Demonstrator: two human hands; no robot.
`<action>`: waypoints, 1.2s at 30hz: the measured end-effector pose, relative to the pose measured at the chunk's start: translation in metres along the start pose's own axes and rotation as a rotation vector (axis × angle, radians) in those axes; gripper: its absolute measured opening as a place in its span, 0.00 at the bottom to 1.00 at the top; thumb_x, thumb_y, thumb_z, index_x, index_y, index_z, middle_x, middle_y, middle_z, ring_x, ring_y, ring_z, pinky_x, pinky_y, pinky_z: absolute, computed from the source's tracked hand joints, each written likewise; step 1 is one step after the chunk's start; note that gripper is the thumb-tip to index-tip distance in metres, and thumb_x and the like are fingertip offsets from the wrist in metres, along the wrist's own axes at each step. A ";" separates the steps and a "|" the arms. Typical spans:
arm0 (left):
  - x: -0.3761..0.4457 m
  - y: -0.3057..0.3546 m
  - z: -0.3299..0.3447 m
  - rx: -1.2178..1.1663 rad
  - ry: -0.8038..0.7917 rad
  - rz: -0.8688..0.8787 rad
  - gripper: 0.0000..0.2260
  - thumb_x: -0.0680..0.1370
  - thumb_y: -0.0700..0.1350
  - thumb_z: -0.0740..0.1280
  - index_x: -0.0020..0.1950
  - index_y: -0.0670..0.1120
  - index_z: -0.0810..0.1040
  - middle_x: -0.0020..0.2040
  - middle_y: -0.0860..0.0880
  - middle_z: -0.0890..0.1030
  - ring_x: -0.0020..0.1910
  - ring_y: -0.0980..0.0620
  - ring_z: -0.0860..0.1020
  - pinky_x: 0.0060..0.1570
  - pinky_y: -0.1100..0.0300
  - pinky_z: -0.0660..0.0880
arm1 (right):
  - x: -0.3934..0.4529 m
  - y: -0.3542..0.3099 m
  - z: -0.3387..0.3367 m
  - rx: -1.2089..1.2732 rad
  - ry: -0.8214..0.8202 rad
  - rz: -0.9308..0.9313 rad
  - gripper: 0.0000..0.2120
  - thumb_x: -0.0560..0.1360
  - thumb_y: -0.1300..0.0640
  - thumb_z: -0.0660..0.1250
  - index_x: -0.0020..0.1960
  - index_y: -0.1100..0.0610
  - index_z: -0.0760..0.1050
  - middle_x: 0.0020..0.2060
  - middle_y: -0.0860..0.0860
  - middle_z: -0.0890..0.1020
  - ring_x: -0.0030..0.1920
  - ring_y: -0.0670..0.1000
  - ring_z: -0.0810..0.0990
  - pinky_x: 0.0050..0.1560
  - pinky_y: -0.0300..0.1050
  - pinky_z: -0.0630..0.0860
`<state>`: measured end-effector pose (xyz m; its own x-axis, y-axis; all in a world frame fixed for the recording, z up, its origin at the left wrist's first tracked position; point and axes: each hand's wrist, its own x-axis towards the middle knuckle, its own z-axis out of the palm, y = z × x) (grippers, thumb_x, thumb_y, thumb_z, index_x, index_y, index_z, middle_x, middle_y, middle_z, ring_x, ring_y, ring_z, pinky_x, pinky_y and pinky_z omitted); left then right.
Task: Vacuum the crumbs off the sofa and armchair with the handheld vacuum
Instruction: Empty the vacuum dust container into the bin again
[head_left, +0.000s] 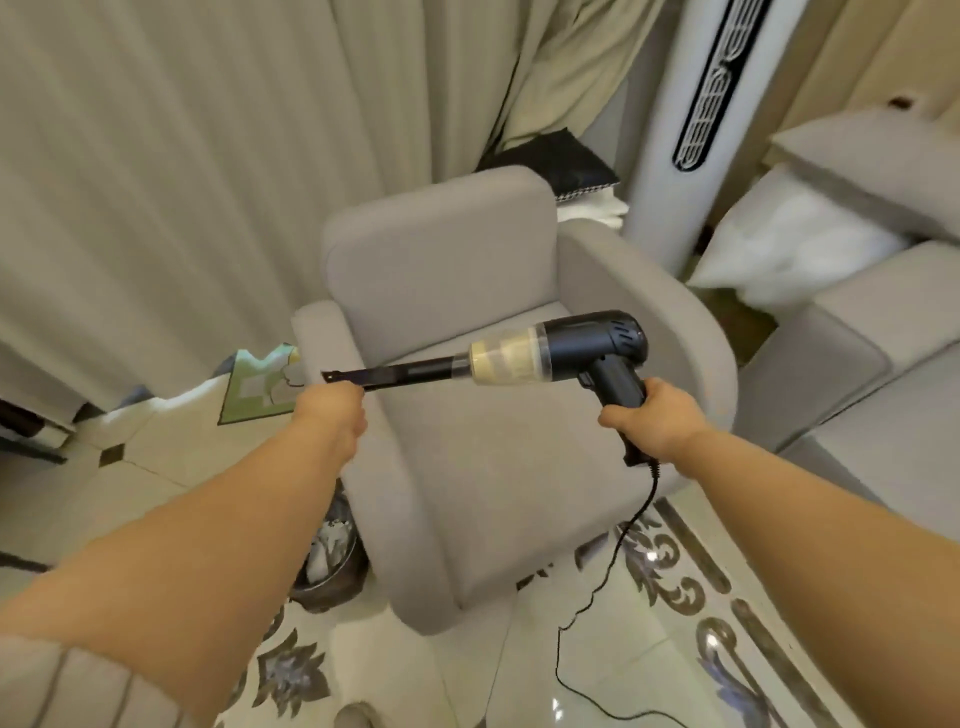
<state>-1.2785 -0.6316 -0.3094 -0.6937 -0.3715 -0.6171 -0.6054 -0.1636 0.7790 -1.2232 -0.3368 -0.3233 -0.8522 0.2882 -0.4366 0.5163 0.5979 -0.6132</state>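
A black handheld vacuum with a clear dust cup hangs sideways over the grey armchair. My right hand is wrapped around its pistol grip. Its long black crevice nozzle points left, and my left hand is closed on the nozzle near the tip, above the chair's left armrest. A black cord trails from the grip down to the floor. The grey sofa stands at the right. No crumbs can be made out on the seat.
Beige curtains hang behind the armchair. A white tower fan stands at the back right, white pillows beside it. A dark round bin sits on the patterned tile floor by the chair's left front corner.
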 end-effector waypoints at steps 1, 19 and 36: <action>-0.008 -0.001 0.017 0.032 -0.010 0.024 0.08 0.80 0.36 0.59 0.41 0.45 0.69 0.38 0.49 0.70 0.34 0.53 0.69 0.35 0.60 0.69 | -0.004 0.004 -0.021 0.022 0.031 -0.008 0.17 0.74 0.50 0.71 0.56 0.55 0.69 0.41 0.53 0.76 0.39 0.52 0.76 0.36 0.45 0.73; -0.181 -0.025 0.402 0.867 -1.241 0.043 0.18 0.74 0.36 0.64 0.63 0.47 0.76 0.52 0.52 0.83 0.55 0.53 0.77 0.54 0.56 0.66 | 0.049 0.074 -0.271 0.316 0.345 0.091 0.14 0.75 0.51 0.70 0.52 0.57 0.68 0.39 0.53 0.75 0.37 0.50 0.75 0.36 0.44 0.73; -0.235 0.073 0.728 1.193 -0.756 0.765 0.32 0.78 0.64 0.56 0.63 0.35 0.72 0.56 0.38 0.77 0.54 0.40 0.77 0.61 0.49 0.74 | 0.131 0.212 -0.538 0.439 0.661 0.253 0.18 0.75 0.50 0.71 0.57 0.56 0.67 0.42 0.54 0.75 0.38 0.51 0.76 0.32 0.43 0.72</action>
<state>-1.4440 0.1087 -0.1886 -0.7673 0.5467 -0.3351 0.2643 0.7458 0.6115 -1.2711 0.2299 -0.1564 -0.5089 0.8366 -0.2029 0.5683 0.1494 -0.8091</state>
